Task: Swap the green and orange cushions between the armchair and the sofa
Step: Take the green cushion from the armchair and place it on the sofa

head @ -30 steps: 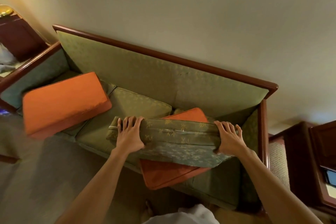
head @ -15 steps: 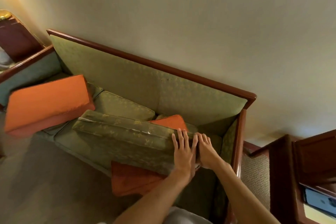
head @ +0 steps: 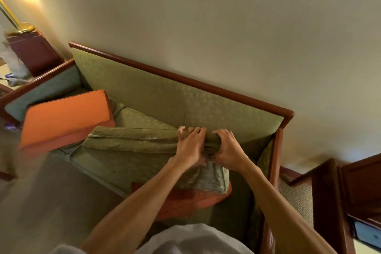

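A green patterned cushion [head: 132,148] lies across the seat of the green sofa [head: 165,97], partly over an orange cushion [head: 191,200] at the sofa's right front. My left hand [head: 190,146] and my right hand [head: 228,148] sit side by side at the green cushion's right end, fingers curled into its bunched fabric. A second orange cushion [head: 64,117] leans tilted at the sofa's left end.
The sofa has a wooden frame, with its right arm [head: 275,154] close to my right hand. A dark wooden cabinet [head: 350,198] stands at the right. Behind the sofa's left arm stand a dark red side table [head: 35,51] and a brass lamp base [head: 20,28].
My left hand slid from the green cushion's left end to its right end beside my right hand. Both hands now bunch the fabric, and the cushion has shifted left and back.
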